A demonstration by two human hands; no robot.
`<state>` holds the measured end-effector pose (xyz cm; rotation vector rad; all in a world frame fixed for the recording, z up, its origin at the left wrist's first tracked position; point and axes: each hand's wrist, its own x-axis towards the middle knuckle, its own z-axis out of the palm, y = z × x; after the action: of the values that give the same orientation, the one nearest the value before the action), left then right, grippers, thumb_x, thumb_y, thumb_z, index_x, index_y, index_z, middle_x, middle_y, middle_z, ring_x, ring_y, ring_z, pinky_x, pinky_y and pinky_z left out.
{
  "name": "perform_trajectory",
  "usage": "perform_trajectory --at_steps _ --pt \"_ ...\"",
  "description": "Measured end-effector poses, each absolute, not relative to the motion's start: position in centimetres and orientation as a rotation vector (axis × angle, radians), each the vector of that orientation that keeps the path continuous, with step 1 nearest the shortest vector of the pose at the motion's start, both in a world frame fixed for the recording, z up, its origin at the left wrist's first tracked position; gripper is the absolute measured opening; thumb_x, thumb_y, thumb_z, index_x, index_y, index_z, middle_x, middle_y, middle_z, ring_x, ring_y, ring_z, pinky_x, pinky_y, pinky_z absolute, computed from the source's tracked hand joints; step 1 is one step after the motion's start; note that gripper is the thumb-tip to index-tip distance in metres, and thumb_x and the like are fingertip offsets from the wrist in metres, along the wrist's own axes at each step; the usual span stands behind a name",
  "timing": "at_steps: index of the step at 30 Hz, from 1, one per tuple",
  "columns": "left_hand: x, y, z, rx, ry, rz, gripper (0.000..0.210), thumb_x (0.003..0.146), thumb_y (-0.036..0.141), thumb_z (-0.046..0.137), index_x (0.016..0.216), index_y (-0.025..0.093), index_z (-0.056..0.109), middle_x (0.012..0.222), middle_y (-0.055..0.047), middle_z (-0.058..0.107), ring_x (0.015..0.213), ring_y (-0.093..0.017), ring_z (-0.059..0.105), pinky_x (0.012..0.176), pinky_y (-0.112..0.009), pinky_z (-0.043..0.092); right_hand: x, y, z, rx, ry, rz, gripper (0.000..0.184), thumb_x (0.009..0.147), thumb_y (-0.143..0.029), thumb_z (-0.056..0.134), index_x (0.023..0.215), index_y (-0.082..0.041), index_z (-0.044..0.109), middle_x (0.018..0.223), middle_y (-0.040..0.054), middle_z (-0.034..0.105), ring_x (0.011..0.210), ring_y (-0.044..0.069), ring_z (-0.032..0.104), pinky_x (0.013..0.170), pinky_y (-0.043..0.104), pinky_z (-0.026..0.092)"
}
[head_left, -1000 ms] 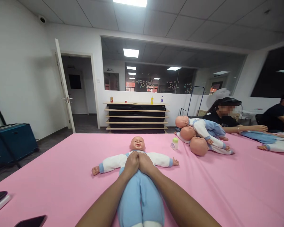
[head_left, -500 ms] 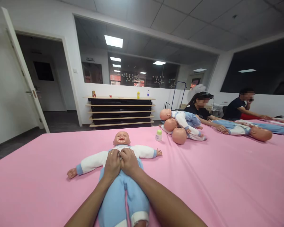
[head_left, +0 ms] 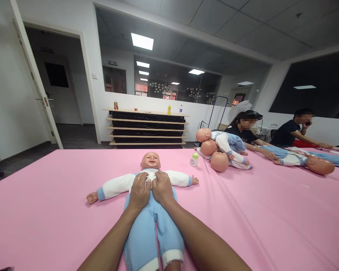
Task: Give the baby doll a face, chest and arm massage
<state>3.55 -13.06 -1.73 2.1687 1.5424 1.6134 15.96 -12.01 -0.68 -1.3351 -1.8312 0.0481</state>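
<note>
A baby doll (head_left: 154,229) in a white and light-blue suit lies on its back, head away from me, arms spread to both sides. My left hand (head_left: 140,190) rests on the left half of its chest, fingers stretched out and a ring on one of them. Beside it, my right hand (head_left: 161,187) lies on the right half of the chest, fingers also extended. The thumbs are close together over the middle, where a strip of white cloth shows. Neither hand grips anything. A small bottle with a green cap (head_left: 194,160) stands beyond the doll's right-side arm.
The pink-covered table (head_left: 59,210) spreads around the doll. Several more dolls (head_left: 219,162) are piled at the back right. A co-worker (head_left: 244,126) touches another doll (head_left: 293,160), and a second person (head_left: 296,128) sits farther right. A shelf unit (head_left: 148,126) stands by the wall.
My fingers, earlier bunched together at the middle of the doll's chest, have straightened and spread outward over it. The whole view has shifted slightly.
</note>
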Motion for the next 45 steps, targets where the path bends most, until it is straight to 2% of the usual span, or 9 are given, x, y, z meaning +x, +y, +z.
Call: perform_trajectory --at_steps 6,9,11,14,19,29,36,40,45 --pt "4.1 -13.5 -1.3 2.146 1.773 1.599 0.016 0.086 0.022 0.042 0.091 0.017 0.057 0.095 -0.009 0.057 0.097 -0.022 0.051 0.09 -0.039 0.043 16.5 -11.8 -1.2 -1.42 -1.624 0.092 0.02 0.087 -0.022 0.041 0.096 -0.015 0.057 0.097 0.0098 0.058 0.095 0.021 0.047 0.088 0.033 0.037" --pt "4.5 -14.3 -0.6 2.332 1.669 1.478 0.021 0.088 0.024 0.04 0.079 0.016 0.058 0.089 -0.009 0.057 0.092 -0.021 0.052 0.088 -0.039 0.044 16.7 -11.9 -1.1 -1.392 -1.503 0.052 0.013 0.088 -0.024 0.043 0.089 -0.015 0.053 0.093 0.0099 0.055 0.093 0.021 0.045 0.085 0.034 0.037" --pt "4.6 -14.7 -0.2 2.461 1.456 1.357 0.027 0.09 0.025 0.036 0.085 0.017 0.062 0.093 -0.009 0.06 0.095 -0.02 0.053 0.09 -0.038 0.045 16.9 -12.1 -1.0 -1.319 -1.501 0.04 0.013 0.089 -0.023 0.041 0.083 -0.017 0.05 0.089 0.0084 0.053 0.09 0.02 0.044 0.083 0.034 0.036" --pt "4.7 -14.6 -0.1 2.515 1.242 1.246 0.035 0.093 0.024 0.032 0.108 0.02 0.063 0.112 -0.008 0.062 0.11 -0.018 0.052 0.103 -0.037 0.041 17.1 -12.4 -0.9 -1.205 -1.56 0.063 0.019 0.092 -0.022 0.034 0.08 -0.017 0.049 0.084 0.0063 0.052 0.086 0.019 0.044 0.081 0.033 0.036" --pt "4.4 -13.1 -1.2 2.409 1.411 1.231 0.039 0.094 0.028 0.032 0.124 0.024 0.057 0.131 -0.002 0.056 0.13 -0.018 0.043 0.116 -0.045 0.028 17.2 -12.9 -0.6 -1.035 -1.662 0.155 0.024 0.093 -0.022 0.033 0.086 -0.017 0.055 0.088 0.0058 0.055 0.089 0.017 0.046 0.085 0.032 0.038" --pt "3.6 -12.6 -1.8 2.011 1.689 1.518 0.032 0.088 0.021 0.037 0.106 0.018 0.064 0.114 -0.006 0.063 0.111 -0.019 0.054 0.105 -0.041 0.04 16.9 -13.2 0.1 -0.827 -1.967 0.276 0.029 0.086 -0.015 0.041 0.103 -0.02 0.064 0.104 0.0027 0.064 0.103 0.015 0.054 0.101 0.033 0.039" --pt "4.0 -13.3 -1.2 1.965 1.86 1.551 0.022 0.087 0.024 0.039 0.085 0.017 0.06 0.092 -0.008 0.062 0.095 -0.021 0.054 0.089 -0.038 0.043 16.4 -12.1 -0.9 -1.125 -1.926 0.213 0.036 0.085 -0.02 0.044 0.114 -0.017 0.064 0.126 0.0062 0.058 0.121 0.019 0.049 0.111 0.037 0.033" --pt "4.1 -13.7 -0.9 2.062 1.825 1.536 0.021 0.086 0.024 0.04 0.08 0.017 0.059 0.084 -0.007 0.061 0.09 -0.019 0.053 0.086 -0.035 0.041 16.3 -12.3 -0.7 -1.302 -1.764 0.145 0.032 0.085 -0.021 0.045 0.11 -0.014 0.064 0.116 0.0111 0.061 0.11 0.021 0.053 0.102 0.037 0.038" --pt "4.9 -12.8 3.1 1.764 1.702 1.511 0.021 0.081 0.029 0.046 0.067 0.016 0.056 0.073 -0.005 0.058 0.075 -0.016 0.051 0.074 -0.029 0.04 18.0 -13.2 0.7 -1.254 -1.706 0.094 0.021 0.086 -0.021 0.043 0.086 -0.015 0.063 0.087 0.0076 0.062 0.088 0.018 0.054 0.085 0.03 0.042"
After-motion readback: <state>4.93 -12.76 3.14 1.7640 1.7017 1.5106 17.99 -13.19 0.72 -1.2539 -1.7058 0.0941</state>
